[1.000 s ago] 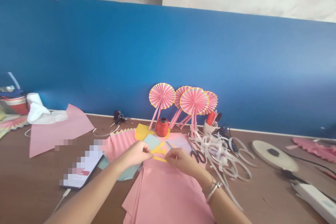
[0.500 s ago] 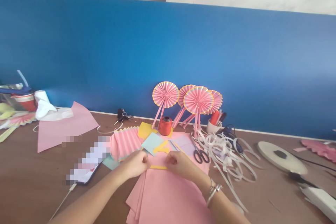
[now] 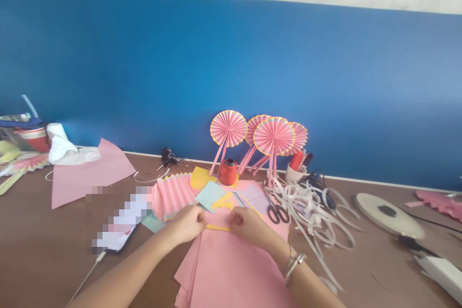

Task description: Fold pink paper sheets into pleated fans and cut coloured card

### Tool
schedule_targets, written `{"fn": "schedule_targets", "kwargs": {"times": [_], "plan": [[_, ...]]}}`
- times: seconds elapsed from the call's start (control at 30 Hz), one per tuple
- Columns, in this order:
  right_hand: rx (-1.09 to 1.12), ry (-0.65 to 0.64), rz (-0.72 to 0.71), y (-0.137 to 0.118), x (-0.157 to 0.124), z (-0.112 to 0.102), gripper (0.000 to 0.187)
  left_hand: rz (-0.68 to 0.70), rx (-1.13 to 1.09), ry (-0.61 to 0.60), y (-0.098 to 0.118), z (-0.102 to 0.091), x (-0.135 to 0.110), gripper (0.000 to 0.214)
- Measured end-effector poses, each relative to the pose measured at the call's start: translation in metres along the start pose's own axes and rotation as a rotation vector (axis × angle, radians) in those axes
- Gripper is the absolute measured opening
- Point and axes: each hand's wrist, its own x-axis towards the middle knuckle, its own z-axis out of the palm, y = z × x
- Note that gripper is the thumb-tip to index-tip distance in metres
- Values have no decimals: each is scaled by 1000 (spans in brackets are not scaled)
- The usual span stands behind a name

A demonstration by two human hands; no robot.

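A stack of pink paper sheets [image 3: 231,269] lies on the brown table in front of me. My left hand [image 3: 187,224] and my right hand [image 3: 249,224] both pinch the far edge of the top sheet, where a thin yellow strip [image 3: 217,227] runs between them. Fingers of both hands are closed on that edge. A silver bracelet [image 3: 294,263] circles my right wrist. Just beyond my hands lie a pleated pink sheet [image 3: 173,195] and loose yellow and light blue paper pieces [image 3: 211,192].
Black-handled scissors [image 3: 276,211], curled white paper strips [image 3: 314,207], a red thread spool [image 3: 228,172] and several finished pink paper fans [image 3: 260,137] stand by the blue wall. A pink sheet [image 3: 86,173], a phone [image 3: 119,224], a round white disc [image 3: 390,209] also rest there.
My hands drew closer together and lowered onto the pink sheet's far edge with the yellow strip. The camera view shifted slightly left and up.
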Motion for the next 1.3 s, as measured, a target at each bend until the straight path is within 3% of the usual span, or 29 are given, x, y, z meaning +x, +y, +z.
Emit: {"fn": "schedule_targets", "kwargs": {"times": [0.23, 0.4, 0.67, 1.03, 1.3], "plan": [[10, 25, 16, 2, 1, 2, 18, -7, -11, 0, 0, -2, 0, 12], [-15, 8, -49, 2, -1, 2, 22, 4, -69, 24, 1, 0, -1, 14], [-57, 26, -55, 3, -2, 1, 23, -115, -359, -166, 6, 5, -1, 11], [-209, 69, -61, -10, -10, -6, 31, -100, -423, -165, 9, 1, -4, 13], [-81, 69, 15, 3, 1, 4, 26, -137, -443, -190, 3, 7, 5, 13]]}}
